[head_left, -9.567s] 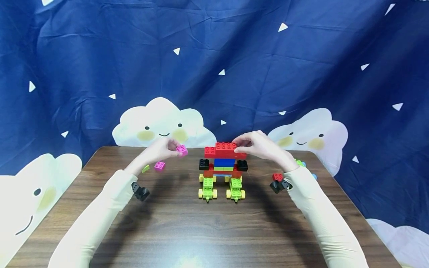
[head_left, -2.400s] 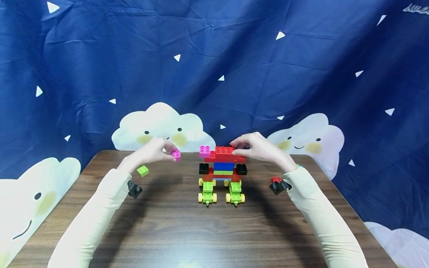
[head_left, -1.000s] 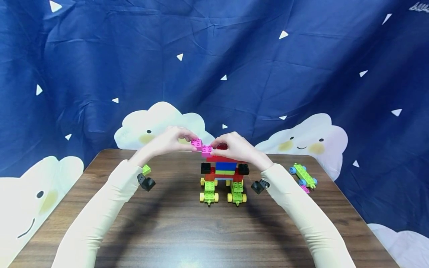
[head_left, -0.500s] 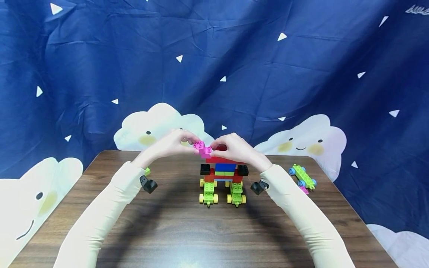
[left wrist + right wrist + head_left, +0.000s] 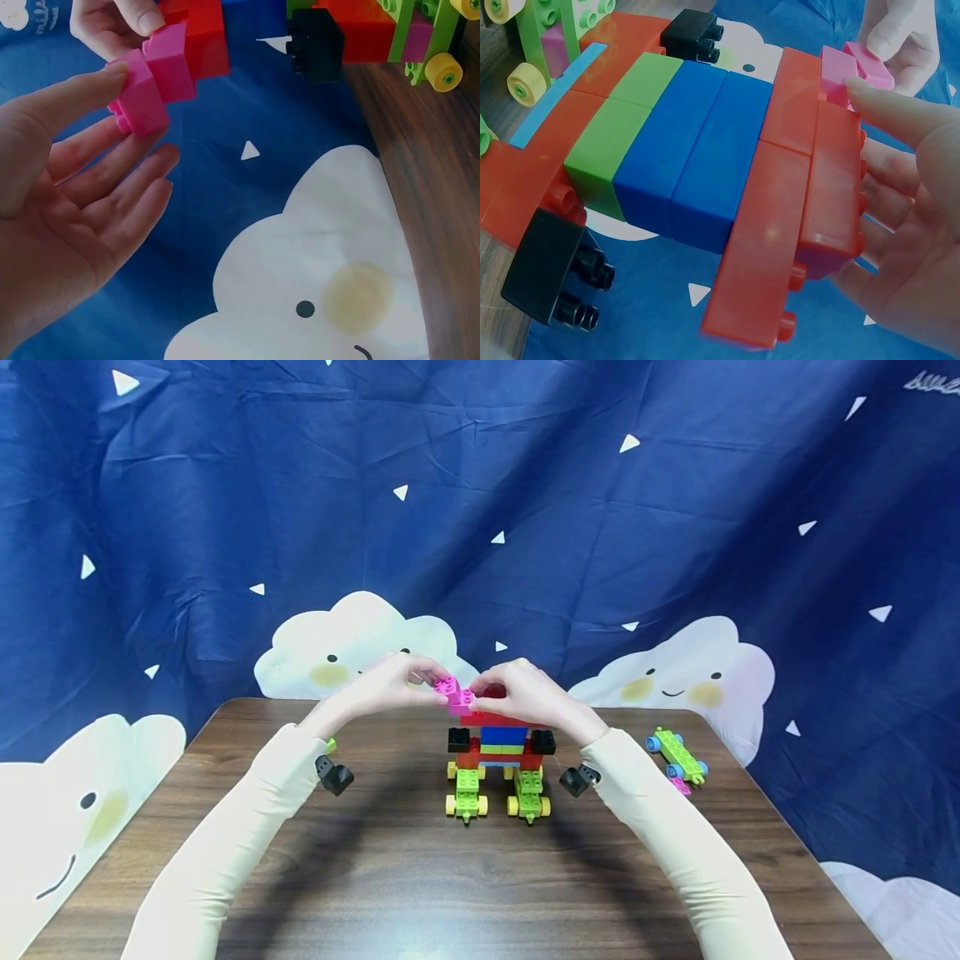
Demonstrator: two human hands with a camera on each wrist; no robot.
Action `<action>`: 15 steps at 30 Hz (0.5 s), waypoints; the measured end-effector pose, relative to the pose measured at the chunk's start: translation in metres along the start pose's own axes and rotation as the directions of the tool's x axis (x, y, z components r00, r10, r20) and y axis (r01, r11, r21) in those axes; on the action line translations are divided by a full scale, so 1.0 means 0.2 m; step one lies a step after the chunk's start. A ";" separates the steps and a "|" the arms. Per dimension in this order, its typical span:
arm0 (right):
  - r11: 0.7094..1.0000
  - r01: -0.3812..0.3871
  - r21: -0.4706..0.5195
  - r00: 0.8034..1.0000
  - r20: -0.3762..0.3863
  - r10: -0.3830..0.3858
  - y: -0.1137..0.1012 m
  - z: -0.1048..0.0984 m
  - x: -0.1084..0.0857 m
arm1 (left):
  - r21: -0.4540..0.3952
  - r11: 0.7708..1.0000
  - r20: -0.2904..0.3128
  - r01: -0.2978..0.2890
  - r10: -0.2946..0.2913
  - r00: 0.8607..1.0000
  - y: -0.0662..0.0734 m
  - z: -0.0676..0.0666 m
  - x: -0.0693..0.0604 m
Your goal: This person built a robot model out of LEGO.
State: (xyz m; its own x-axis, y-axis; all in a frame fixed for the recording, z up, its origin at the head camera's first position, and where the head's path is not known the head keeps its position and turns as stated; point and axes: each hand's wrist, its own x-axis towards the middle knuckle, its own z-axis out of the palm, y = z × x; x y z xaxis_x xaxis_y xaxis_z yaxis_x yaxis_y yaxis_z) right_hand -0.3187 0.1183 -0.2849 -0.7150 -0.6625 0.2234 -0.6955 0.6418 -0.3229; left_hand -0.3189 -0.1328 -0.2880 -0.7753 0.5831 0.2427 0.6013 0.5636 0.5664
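Note:
My left hand (image 5: 393,683) pinches a small pink brick (image 5: 142,94) between thumb and fingertip. That brick sits stepped up and outward against a second pink brick (image 5: 171,60), overlapping it in the head view. The second pink brick is on the left end of the red top row of a block figure (image 5: 682,150). With thumb and finger my right hand (image 5: 521,689) grips this second brick from its right side, covering the red brick (image 5: 832,180) behind. Below are blue bricks (image 5: 504,735), black side bricks (image 5: 459,740) and green wheeled feet (image 5: 467,793).
To the right on the wooden table (image 5: 450,885) stands a green car base (image 5: 677,756) with blue wheels, a pink brick (image 5: 681,785) beside it. A green brick (image 5: 331,746) is partly hidden by my left wrist. A blue cloth hangs behind.
The first pink brick went onto the figure's red left end. My left hand then brought another pink brick rightward and down onto it, while my right hand shifted left from the red brick.

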 end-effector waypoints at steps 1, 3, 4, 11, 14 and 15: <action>1.000 0.000 -0.001 1.000 -0.001 0.000 0.00 0.00 0.00 | -0.007 1.000 0.003 0.008 -0.008 1.000 0.00 0.00 0.00; 1.000 0.000 -0.003 1.000 -0.001 0.000 0.00 0.00 0.00 | -0.018 1.000 0.007 0.017 -0.017 1.000 -0.01 0.01 0.00; 1.000 0.000 -0.001 1.000 0.000 0.000 0.00 0.00 0.00 | -0.023 1.000 0.005 0.019 -0.019 1.000 -0.02 0.01 0.00; 1.000 -0.002 -0.002 1.000 0.003 0.002 0.00 0.00 0.00 | -0.036 0.999 -0.011 -0.010 0.009 1.000 -0.01 0.03 0.00; 1.000 0.004 -0.001 1.000 -0.002 -0.004 0.00 0.00 0.00 | -0.036 0.999 -0.011 -0.013 0.013 1.000 0.00 0.03 0.01; 1.000 0.006 -0.002 1.000 -0.003 -0.006 0.00 0.00 0.00 | -0.034 0.999 -0.011 -0.013 0.013 1.000 0.00 0.03 0.01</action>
State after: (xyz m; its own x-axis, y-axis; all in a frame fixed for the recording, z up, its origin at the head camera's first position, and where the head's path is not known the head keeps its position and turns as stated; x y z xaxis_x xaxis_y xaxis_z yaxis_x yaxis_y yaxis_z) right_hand -0.3184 0.1185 -0.2842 -0.7109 -0.6652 0.2284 -0.7001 0.6384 -0.3199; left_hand -0.3192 -0.1282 -0.2928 -0.7697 0.5837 0.2586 0.6043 0.5355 0.5900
